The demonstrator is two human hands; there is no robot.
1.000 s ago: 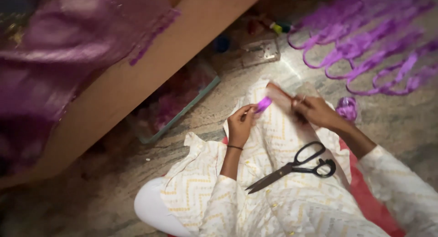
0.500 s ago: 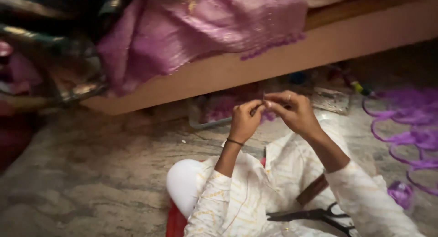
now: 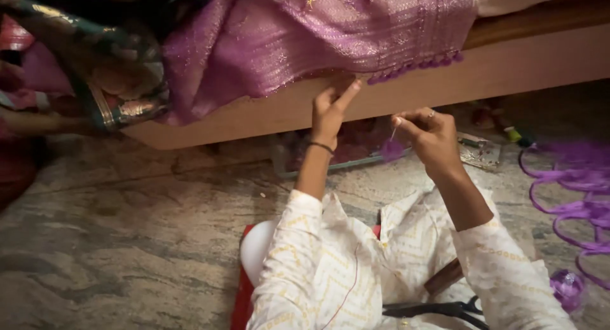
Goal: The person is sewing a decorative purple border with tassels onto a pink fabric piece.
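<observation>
Fingers (image 3: 346, 95) of the left hand (image 3: 329, 114) are spread open and raised to the tasselled hem of the purple sari (image 3: 330, 31). A small purple tassel (image 3: 392, 149) is pinched by its thread in the closed right hand (image 3: 431, 136), below the wooden bed edge (image 3: 508, 66).

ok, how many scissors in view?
1. The black-handled scissors lie on the person's lap at the bottom edge of the head view, below the right hand; the handles are partly cut off, and more could be hidden under the clothing.
</observation>
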